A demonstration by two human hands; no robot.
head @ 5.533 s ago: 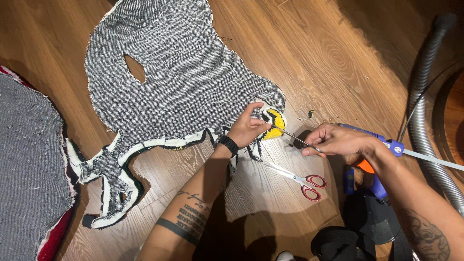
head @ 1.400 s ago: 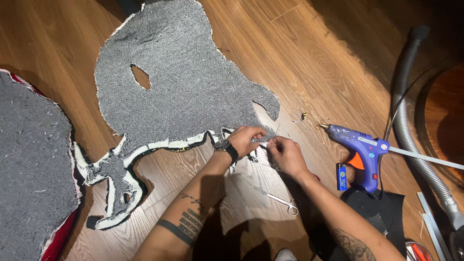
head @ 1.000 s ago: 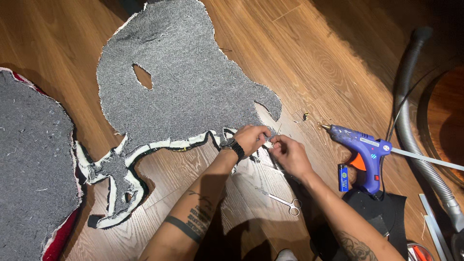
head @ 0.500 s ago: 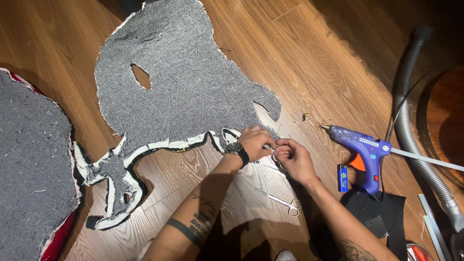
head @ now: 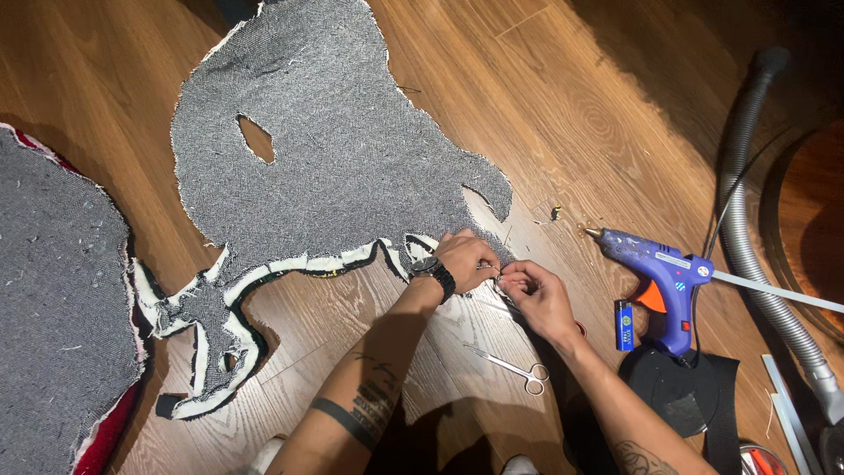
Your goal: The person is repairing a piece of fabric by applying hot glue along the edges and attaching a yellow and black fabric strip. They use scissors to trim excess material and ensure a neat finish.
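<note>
A large rug piece (head: pixel 334 149) lies face down on the wooden floor, its grey woven backing up, with a white and black border folded along its near edge. My left hand (head: pixel 463 258), a black watch on its wrist, curls over that edge at the lower right lobe. My right hand (head: pixel 538 295) meets it from the right, fingertips pinched on the same bit of edge. The spot under the fingers is hidden. A blue glue gun (head: pixel 658 274) with an orange trigger stands on the floor just right of my right hand.
Small silver scissors (head: pixel 512 366) lie on the floor below my hands. Another grey-backed rug piece (head: pixel 53 308) with a red rim fills the left side. A grey vacuum hose (head: pixel 745 211) curves down the right, and a black cloth (head: pixel 694 396) lies under the glue gun.
My right hand has let go of the glue gun, which now stands on the floor. The folded-up yellow bit of rug is down, and both hands have closed together on the edge.
</note>
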